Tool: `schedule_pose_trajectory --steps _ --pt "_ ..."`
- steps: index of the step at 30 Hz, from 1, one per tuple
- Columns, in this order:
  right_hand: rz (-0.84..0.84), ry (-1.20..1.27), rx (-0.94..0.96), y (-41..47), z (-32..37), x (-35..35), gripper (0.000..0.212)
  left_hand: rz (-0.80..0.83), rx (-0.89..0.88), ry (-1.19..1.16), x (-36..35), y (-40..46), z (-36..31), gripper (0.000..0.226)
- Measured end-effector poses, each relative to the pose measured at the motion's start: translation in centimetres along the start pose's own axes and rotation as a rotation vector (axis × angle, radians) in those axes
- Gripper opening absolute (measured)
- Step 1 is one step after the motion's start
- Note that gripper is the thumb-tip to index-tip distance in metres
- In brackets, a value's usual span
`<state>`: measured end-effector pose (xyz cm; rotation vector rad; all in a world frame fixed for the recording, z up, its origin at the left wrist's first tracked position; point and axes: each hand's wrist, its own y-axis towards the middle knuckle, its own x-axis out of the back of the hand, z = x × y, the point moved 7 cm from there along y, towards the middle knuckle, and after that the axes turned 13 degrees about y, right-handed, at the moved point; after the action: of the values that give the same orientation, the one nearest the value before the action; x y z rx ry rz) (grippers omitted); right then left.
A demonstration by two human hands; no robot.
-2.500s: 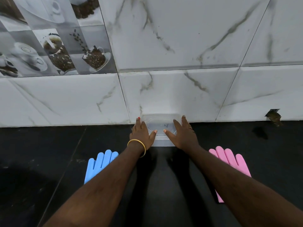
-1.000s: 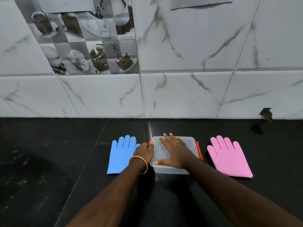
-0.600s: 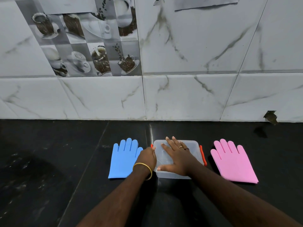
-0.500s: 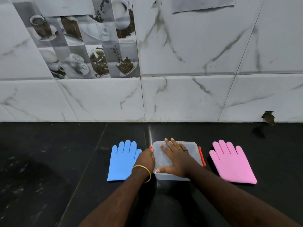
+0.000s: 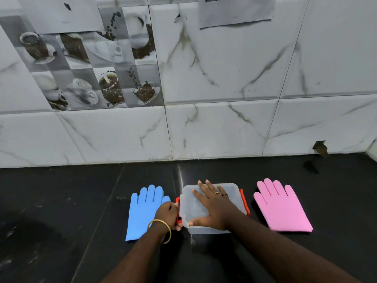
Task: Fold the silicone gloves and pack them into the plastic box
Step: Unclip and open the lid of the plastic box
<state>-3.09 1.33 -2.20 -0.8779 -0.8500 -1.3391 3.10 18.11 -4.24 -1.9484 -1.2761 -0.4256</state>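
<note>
A clear plastic box (image 5: 234,193) with its lid on and red side clips stands on the black counter between two gloves. A blue silicone glove (image 5: 143,211) lies flat to its left, and a pink silicone glove (image 5: 280,207) lies flat to its right, both with fingers pointing at the wall. My right hand (image 5: 214,207) rests flat on the lid, fingers spread. My left hand (image 5: 168,214) is curled around the red clip on the box's left side, partly over the blue glove's edge.
The black counter (image 5: 61,201) runs wide on both sides and meets a marble-tiled wall (image 5: 224,129) just behind the box. A small dark hole in the wall (image 5: 320,148) sits at the right. A paper sheet (image 5: 236,11) hangs on the wall above.
The box has come from the wall to the spot between the gloves. In the last second my right hand stays pressed on the lid and my left hand stays on the left clip.
</note>
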Motion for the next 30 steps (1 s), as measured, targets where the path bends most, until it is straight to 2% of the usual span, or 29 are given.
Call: schedule_pose_trajectory --steps 4,6,9,11,14,16,19,21,23,26,30 --pt "-0.002 0.012 -0.001 0.0 0.0 0.1 0.115 -0.277 -0.025 0.218 2.4 -0.8 -0.8 0.032" --pt "-0.002 0.021 -0.001 -0.1 0.0 0.3 0.116 -0.372 -0.143 0.236 3.2 -1.7 -2.6 0.038" --pt "-0.017 0.034 0.013 -0.4 0.6 1.0 0.113 -0.435 -0.432 0.309 3.4 -3.2 -6.4 0.046" --pt "-0.085 0.101 0.016 -0.7 0.9 2.0 0.104 -0.379 -0.567 0.404 2.4 -3.6 -8.5 0.058" --pt "-0.345 0.331 -0.026 -2.0 0.1 4.6 0.069 -0.245 -0.644 0.517 0.0 -3.5 -10.8 0.075" --pt "-0.572 0.424 -0.122 -3.8 -1.8 6.5 0.052 -0.176 -0.707 0.601 -2.1 -3.5 -12.0 0.081" --pt "-0.822 0.533 -0.358 -6.6 -5.6 7.8 0.046 -0.104 -0.742 0.775 -5.0 -3.3 -12.9 0.109" --pt "-0.808 0.623 -0.536 -7.7 -8.0 7.2 0.052 -0.107 -0.743 0.883 -6.5 -3.0 -13.2 0.124" --pt "-0.703 0.660 -0.633 -8.1 -9.3 6.2 0.053 -0.087 -0.737 0.947 -7.8 -2.8 -13.1 0.131" --pt "-0.590 0.537 -0.639 -8.1 -9.4 5.2 0.038 -0.064 -0.715 0.973 -8.9 -2.6 -12.4 0.135" --pt "-0.569 0.441 -0.601 -7.7 -9.3 4.6 0.035 -0.092 -0.712 0.985 -9.4 -2.5 -11.9 0.132"
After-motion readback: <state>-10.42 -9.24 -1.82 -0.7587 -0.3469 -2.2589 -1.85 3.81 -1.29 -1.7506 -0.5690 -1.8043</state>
